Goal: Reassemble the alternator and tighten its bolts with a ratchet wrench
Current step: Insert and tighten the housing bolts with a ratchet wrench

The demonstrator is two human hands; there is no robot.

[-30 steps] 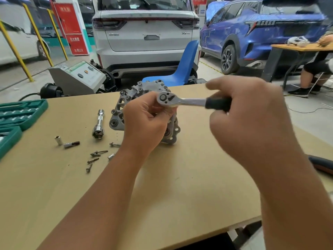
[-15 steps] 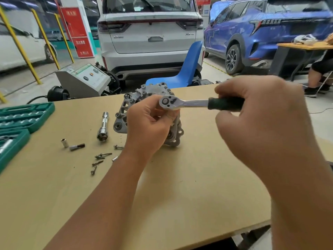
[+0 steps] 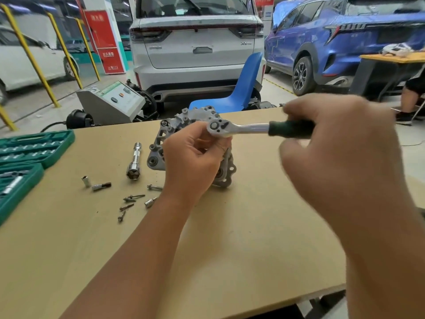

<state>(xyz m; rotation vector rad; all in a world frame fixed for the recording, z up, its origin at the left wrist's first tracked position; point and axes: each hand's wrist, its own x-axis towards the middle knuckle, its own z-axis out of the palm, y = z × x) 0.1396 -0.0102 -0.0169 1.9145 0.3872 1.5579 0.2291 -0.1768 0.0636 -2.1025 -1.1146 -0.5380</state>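
The silver alternator [image 3: 161, 143] stands on the cardboard-covered table [image 3: 230, 249], mostly hidden behind my left hand [image 3: 193, 162]. A ratchet wrench [image 3: 243, 128] with a chrome head and dark green grip is held level above it. My right hand [image 3: 333, 157] grips the wrench handle. My left hand's fingers curl under and around the ratchet head, just over the alternator's top. Several loose bolts [image 3: 133, 198] lie on the table left of my left wrist.
A long chrome socket extension [image 3: 134, 163], two small sockets [image 3: 86, 180] [image 3: 150, 201] and a bit [image 3: 101, 186] lie left of the alternator. A green socket case [image 3: 30, 148] sits at the table's left edge. A blue chair [image 3: 239, 93] and parked cars stand beyond; a seated person is far right.
The wrench and both hands keep almost the same pose over the alternator; my right hand is blurred with a small motion at the handle. The view shifted slightly.
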